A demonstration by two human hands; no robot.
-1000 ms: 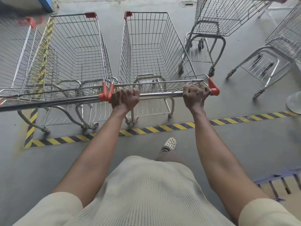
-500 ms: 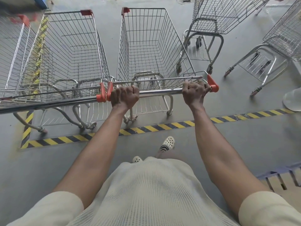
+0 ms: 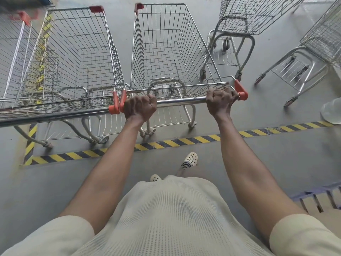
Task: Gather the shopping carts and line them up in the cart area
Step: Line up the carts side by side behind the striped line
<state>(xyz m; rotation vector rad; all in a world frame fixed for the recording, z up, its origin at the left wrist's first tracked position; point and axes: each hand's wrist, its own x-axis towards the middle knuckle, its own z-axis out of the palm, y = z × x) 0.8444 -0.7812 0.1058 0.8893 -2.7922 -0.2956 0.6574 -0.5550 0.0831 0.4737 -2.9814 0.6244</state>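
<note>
Grey concrete floor, smooth, scuffed in places. Yellow-and-black tape runs across it from left to right; at the left it turns a corner and heads far along the left side. Purple pallet sits at the near right edge. Pale blurred object at the right edge; can't tell what it is.

Cart stands straight ahead of you, basket empty, near wheels just on the far side of the tape. Second cart is just beside it on the left, parallel. The orange handle caps of the two meet or nearly meet; can't tell which. Third cart at the left edge, blurred. Two more stand off to the right: fourth cart far and right of yours, fifth cart at the right edge, skewed. Both are apart from the row.

Your left hand is a full fist over the handle at its left end, knuckles up, fingers curled right round the bar, just beside the left cap. Your right hand has the same wrapped grip at the right end, close against the right cap. Bare chrome shows between the two hands. Both arms reach forward, near straight.

White clogs are on the near side of the tape, right one ahead of the left.
</note>
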